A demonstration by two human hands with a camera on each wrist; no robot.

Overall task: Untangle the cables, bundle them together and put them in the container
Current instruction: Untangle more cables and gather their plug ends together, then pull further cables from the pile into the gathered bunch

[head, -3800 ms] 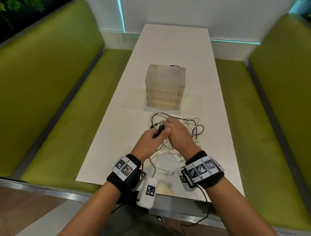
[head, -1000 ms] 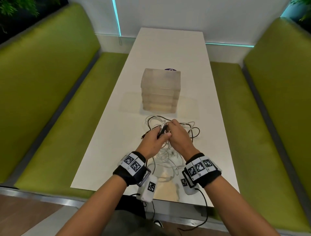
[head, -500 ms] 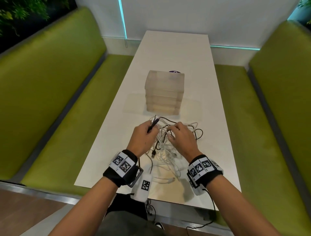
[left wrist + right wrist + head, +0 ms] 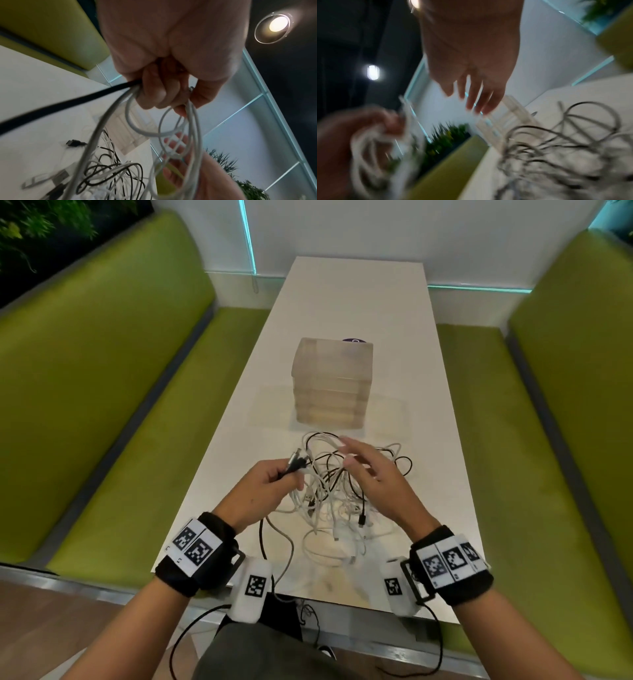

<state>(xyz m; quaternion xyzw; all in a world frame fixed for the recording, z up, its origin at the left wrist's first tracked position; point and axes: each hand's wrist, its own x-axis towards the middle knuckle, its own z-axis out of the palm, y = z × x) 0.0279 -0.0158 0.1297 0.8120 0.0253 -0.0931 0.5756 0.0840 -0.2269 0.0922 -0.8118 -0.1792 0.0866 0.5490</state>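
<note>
A tangle of white and black cables (image 4: 337, 501) lies on the white table (image 4: 356, 302) in front of me. My left hand (image 4: 270, 486) grips several cable ends, their plugs (image 4: 297, 463) sticking out above the fist; in the left wrist view white loops (image 4: 171, 121) and a black cable (image 4: 68, 102) hang from the curled fingers (image 4: 159, 92). My right hand (image 4: 373, 474) hovers over the tangle with fingers spread and holds nothing; the right wrist view shows its fingers (image 4: 476, 97) straight but blurred. The frosted clear container (image 4: 331, 383) stands just beyond the cables.
Green bench seats (image 4: 113, 405) run along both long sides of the table. A small purple object (image 4: 354, 340) peeks out behind the container. The table's near edge (image 4: 325, 601) is close to my wrists, with a black cord hanging below it.
My hands have drawn apart: the left has pulled its bunch of cable ends to the left, and the right has let go of the cables and spread its fingers above the tangle.
</note>
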